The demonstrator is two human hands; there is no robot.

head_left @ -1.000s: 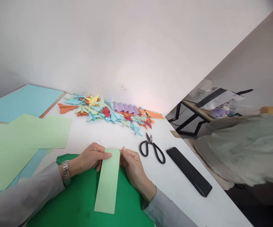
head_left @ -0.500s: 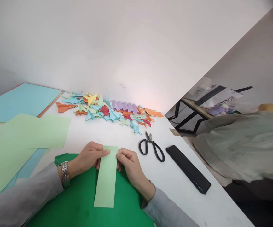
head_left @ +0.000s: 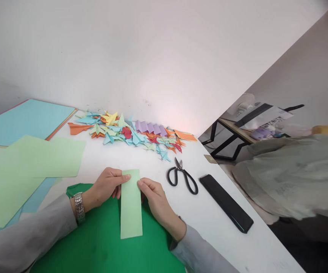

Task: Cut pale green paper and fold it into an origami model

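Note:
A long, narrow strip of light green paper (head_left: 131, 212) is held between my two hands over a dark green sheet (head_left: 96, 242). My left hand (head_left: 107, 187), with a metal watch at the wrist, pinches the strip's upper left edge, thumb on top. At the upper right edge, my right hand (head_left: 155, 199) grips it between thumb and fingers. The fingers behind the paper are partly hidden. Black-handled scissors (head_left: 182, 176) lie to the right of my right hand, blades pointing away.
Folded paper shapes (head_left: 132, 132) in several colours lie along the wall. Light green sheets (head_left: 19, 170) overlap blue ones at left, near a blue-topped paper stack (head_left: 27, 121). A long black case (head_left: 226, 203) lies at right. Beyond the table edge is a person's pale clothing (head_left: 294, 174).
The green strip has moved up slightly, and its lower end has swung right, so it now hangs nearly straight. Both hands keep hold of it.

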